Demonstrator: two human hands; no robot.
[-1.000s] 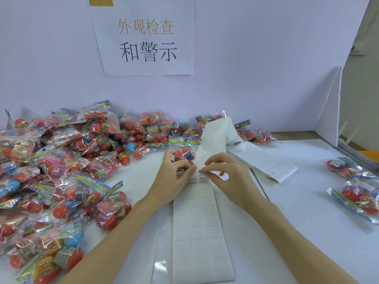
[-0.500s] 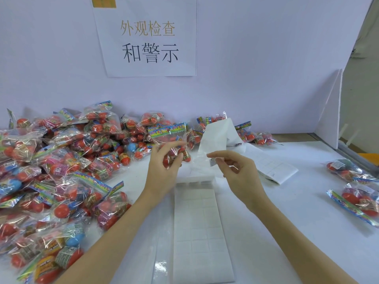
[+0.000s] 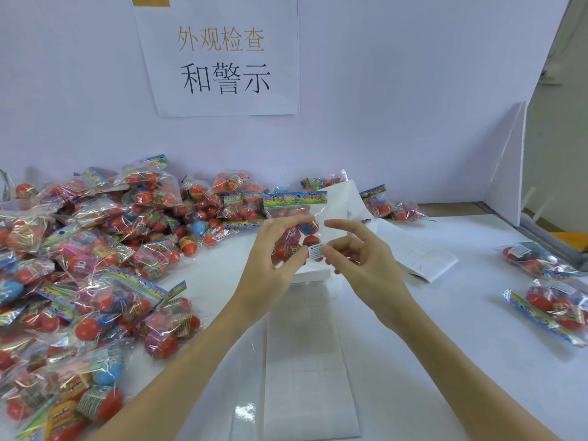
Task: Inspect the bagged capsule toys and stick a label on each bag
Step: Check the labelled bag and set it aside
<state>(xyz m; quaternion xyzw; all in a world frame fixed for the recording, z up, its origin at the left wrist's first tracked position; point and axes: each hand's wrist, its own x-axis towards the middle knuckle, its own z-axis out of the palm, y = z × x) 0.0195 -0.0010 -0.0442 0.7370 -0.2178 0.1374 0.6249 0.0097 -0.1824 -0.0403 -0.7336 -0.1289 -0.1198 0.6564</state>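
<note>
Fingers of the left hand (image 3: 270,265) grip a bag (image 3: 296,224), right hand (image 3: 366,265) pinching a label (image 3: 316,251) above the white table (image 3: 445,329).

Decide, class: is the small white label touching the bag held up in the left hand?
Touching. The head view shows the label lying against the bag front, pinched by the right hand, while the left hand grips the bag.

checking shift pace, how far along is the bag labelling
Early. A few clear bags of capsule toys lie set aside on the right, apparently done. In hand: the left hand grips one clear toy bag while the right hand brings a small white label to it. The big unlabelled-looking pile remains.
</note>
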